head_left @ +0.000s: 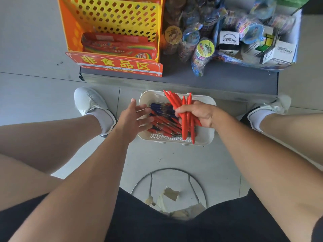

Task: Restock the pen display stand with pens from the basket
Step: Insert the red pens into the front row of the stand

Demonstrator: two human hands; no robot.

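Forearms stretch down to the white basket [206, 135] on the floor.
Right hand [197, 114] grasps a fanned bundle of red pens [183, 127] over it; left hand [134, 117] hangs released at its left rim. Loosely fanned, the outer pens could slip out when lifted.

I see grey tile floor [174, 158] carrying white basket [206, 137] and wire ring [167, 169]. Low grey shelf [227, 75] holds yellow rack [158, 32], toy packs [202, 51].
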